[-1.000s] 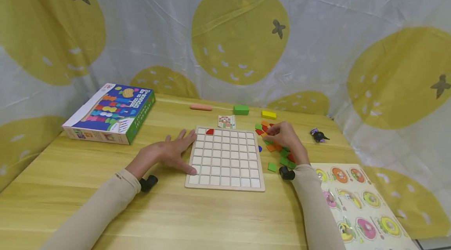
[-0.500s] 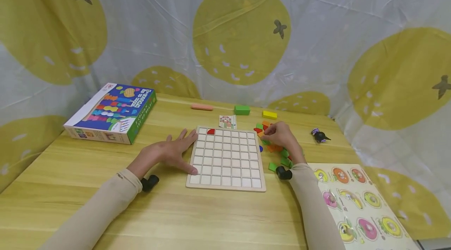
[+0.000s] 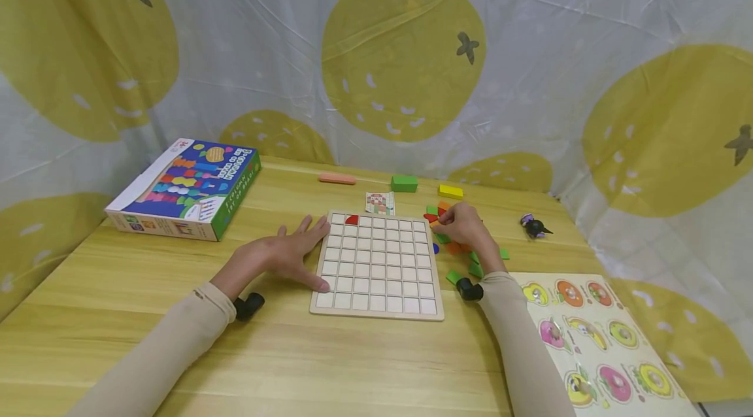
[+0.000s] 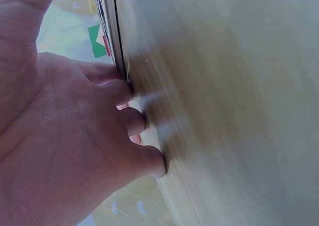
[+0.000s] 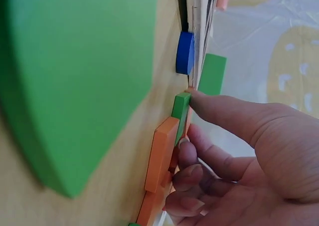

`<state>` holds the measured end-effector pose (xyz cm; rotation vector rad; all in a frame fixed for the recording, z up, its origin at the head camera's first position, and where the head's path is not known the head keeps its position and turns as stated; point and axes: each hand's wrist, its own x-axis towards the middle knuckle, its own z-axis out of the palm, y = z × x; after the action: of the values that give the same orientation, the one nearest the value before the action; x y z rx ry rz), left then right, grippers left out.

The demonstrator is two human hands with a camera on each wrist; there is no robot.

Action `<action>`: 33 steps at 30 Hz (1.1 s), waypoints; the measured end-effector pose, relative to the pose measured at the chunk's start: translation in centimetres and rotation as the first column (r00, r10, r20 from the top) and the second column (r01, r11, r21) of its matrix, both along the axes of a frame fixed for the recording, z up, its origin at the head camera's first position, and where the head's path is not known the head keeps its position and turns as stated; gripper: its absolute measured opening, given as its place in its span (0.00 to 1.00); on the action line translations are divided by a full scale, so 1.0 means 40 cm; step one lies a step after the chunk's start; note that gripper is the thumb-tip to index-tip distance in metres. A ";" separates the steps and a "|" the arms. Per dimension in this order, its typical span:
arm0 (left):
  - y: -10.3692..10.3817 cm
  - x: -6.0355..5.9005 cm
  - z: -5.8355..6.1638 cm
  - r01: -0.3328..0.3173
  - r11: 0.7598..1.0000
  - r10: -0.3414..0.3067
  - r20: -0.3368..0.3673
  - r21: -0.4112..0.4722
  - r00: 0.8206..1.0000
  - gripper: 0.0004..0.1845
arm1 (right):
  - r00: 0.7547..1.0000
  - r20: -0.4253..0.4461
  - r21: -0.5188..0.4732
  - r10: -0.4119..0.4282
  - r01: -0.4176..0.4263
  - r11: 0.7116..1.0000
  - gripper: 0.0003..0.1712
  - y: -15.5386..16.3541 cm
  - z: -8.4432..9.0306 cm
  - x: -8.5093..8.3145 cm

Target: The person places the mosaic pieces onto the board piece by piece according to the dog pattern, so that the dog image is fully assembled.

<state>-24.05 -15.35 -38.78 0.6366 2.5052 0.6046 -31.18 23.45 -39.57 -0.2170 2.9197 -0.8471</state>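
Note:
A square wooden grid board (image 3: 376, 316) lies mid-table with one red quarter-round piece (image 3: 351, 220) in its top row. My left hand (image 3: 288, 253) is spread at the board's left side, its thumb over the lower left rim and its fingertips by the upper left edge. To the board's right, my right hand (image 3: 467, 227) is over a loose pile of coloured tiles. In the right wrist view its thumb and curled fingers pinch an orange tile (image 5: 188, 122), partly hidden behind a green tile (image 5: 180, 111). Another orange tile (image 5: 161, 153) and a blue rounded piece (image 5: 185, 53) are close by.
A patterned card (image 3: 380, 203) lies behind the board. Farther back are a pink stick (image 3: 337, 179), a green block (image 3: 404, 183) and a yellow block (image 3: 450, 191). A toy box (image 3: 185, 188) stands left; a fruit puzzle board (image 3: 594, 338) and small black toy (image 3: 534, 227) lie right.
My right hand has shifted slightly left over the pile, towards the board, uncovering a green tile on its right. The left hand stays in place.

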 end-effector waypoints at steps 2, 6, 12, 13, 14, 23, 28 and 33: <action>0.000 0.001 0.001 0.000 1.000 0.000 -0.001 -0.003 1.000 0.71 | 1.000 0.011 -0.007 0.000 0.000 1.000 0.15 -0.001 0.002 0.001; 0.002 0.003 0.004 0.002 1.000 -0.002 0.000 0.001 1.000 0.71 | 1.000 -0.002 -0.015 -0.005 0.005 1.000 0.11 -0.002 0.001 -0.003; 0.006 0.006 0.010 0.001 1.000 -0.001 0.004 0.004 1.000 0.70 | 0.997 -0.072 -0.077 0.006 -0.012 0.997 0.09 0.000 -0.005 -0.007; 0.006 0.007 0.011 0.001 1.000 -0.001 0.005 0.004 1.000 0.70 | 0.997 -0.078 -0.091 0.001 -0.008 0.996 0.10 0.001 -0.005 -0.005; 0.006 0.007 0.011 0.001 1.000 -0.001 0.005 0.004 1.000 0.70 | 0.996 -0.087 -0.103 -0.004 -0.005 0.995 0.11 0.002 -0.003 -0.004; 0.005 0.006 0.011 0.001 1.000 -0.001 0.009 0.006 1.000 0.70 | 0.988 -0.134 -0.263 0.072 -0.105 0.959 0.08 -0.041 0.017 0.009; 0.004 0.006 0.012 0.000 1.000 0.000 0.010 -0.001 1.000 0.70 | 0.985 -0.077 -0.346 0.154 -0.171 0.922 0.10 -0.112 0.020 0.007; 0.004 0.007 0.013 0.002 1.000 -0.002 0.011 -0.011 1.000 0.70 | 0.979 -0.035 -0.396 0.203 -0.200 0.896 0.10 -0.184 0.015 -0.002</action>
<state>-23.78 -15.20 -38.25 0.6304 2.4952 0.5915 -31.26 16.11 -38.96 -0.5339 2.6215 -1.3891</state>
